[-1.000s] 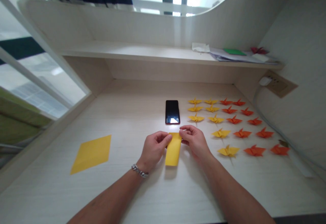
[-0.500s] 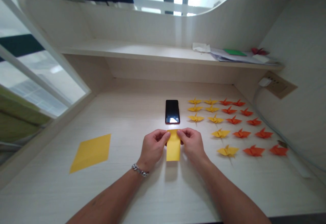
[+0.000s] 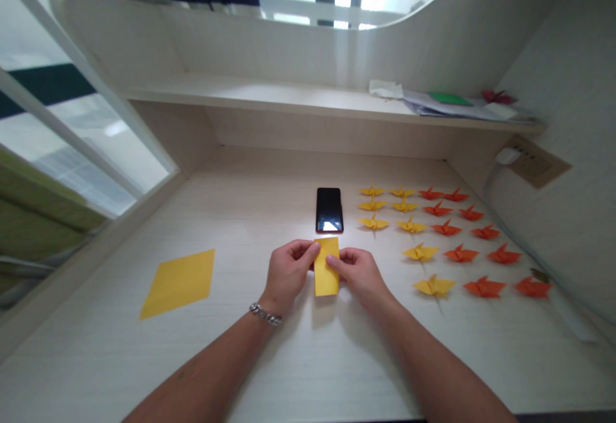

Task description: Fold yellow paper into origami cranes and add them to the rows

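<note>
Between both hands, just above the desk, is a yellow strip of folded paper (image 3: 326, 282), held upright lengthwise. My left hand (image 3: 290, 273) pinches its upper left edge, thumb on the front and fingers behind. My right hand (image 3: 360, 275) grips the right edge around mid-height, its thumb pressed on the face. A black phone (image 3: 330, 210) lies flat just beyond the strip. Off to the left, a flat yellow paper sheet (image 3: 179, 284) rests on the desk.
Rows of yellow paper cranes (image 3: 420, 252) and orange paper cranes (image 3: 461, 254) stand on the desk's right side. A cable (image 3: 510, 230) runs down from a wall socket (image 3: 541, 161). Above the desk back is a shelf (image 3: 269, 94) with papers (image 3: 433, 103).
My right hand has slid down from the top corner of the folded paper to its middle right edge. The paper has risen slightly. My left hand still pinches near the top left.
</note>
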Tool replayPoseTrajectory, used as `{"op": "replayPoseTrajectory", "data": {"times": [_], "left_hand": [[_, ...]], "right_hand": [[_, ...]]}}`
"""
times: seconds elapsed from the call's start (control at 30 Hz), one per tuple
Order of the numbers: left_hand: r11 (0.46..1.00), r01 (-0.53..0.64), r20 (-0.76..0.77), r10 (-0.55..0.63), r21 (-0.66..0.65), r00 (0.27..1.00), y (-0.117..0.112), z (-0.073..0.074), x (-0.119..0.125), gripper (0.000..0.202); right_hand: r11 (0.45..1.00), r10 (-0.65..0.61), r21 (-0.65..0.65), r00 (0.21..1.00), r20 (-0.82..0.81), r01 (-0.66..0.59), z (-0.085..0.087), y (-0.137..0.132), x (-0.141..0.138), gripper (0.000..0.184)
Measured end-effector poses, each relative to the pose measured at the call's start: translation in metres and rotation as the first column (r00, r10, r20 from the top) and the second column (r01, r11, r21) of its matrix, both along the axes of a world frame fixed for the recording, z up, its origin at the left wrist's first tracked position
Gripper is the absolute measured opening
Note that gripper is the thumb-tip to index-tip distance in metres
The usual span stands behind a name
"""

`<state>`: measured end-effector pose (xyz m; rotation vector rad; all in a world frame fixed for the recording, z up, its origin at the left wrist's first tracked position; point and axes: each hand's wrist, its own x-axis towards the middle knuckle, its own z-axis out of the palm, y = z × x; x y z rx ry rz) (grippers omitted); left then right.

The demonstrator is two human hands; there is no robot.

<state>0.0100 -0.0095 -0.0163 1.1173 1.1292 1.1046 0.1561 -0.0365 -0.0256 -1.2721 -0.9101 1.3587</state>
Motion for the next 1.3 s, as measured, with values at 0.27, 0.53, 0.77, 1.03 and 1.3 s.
{"op": "replayPoseTrajectory", "data": {"times": [0.27, 0.53, 0.77, 1.03, 1.3], "left_hand": [[0.982, 0.147, 0.208, -0.121, -0.114, 0.971, 0.000, 0.005, 0.002, 0.036], [0.964, 0.235, 0.112, -0.221, -0.127, 0.969, -0.004, 0.003, 0.004, 0.025], [0.958, 0.266, 0.084, -0.258, -0.110, 0.962, -0.003, -0.001, 0.003, 0.024], [0.955, 0.275, 0.033, -0.273, -0.113, 0.961, -0.004, 0.000, 0.003, 0.025], [0.955, 0.283, 0.009, -0.284, -0.091, 0.959, -0.003, -0.002, 0.003, 0.023]], "right_hand": [[0.998, -0.065, -0.024, 0.995, -0.078, 0.064, -0.003, 0.004, 0.005, 0.032], [0.990, -0.143, 0.014, 0.989, -0.034, 0.144, -0.001, 0.006, 0.012, 0.031], [0.985, -0.157, 0.075, 0.987, 0.030, 0.154, -0.007, 0.007, 0.013, 0.032], [0.979, -0.177, 0.118, 0.979, 0.102, 0.164, -0.006, 0.006, 0.013, 0.034], [0.973, -0.202, 0.140, 0.971, 0.131, 0.183, 0.000, 0.004, 0.012, 0.031]]}}
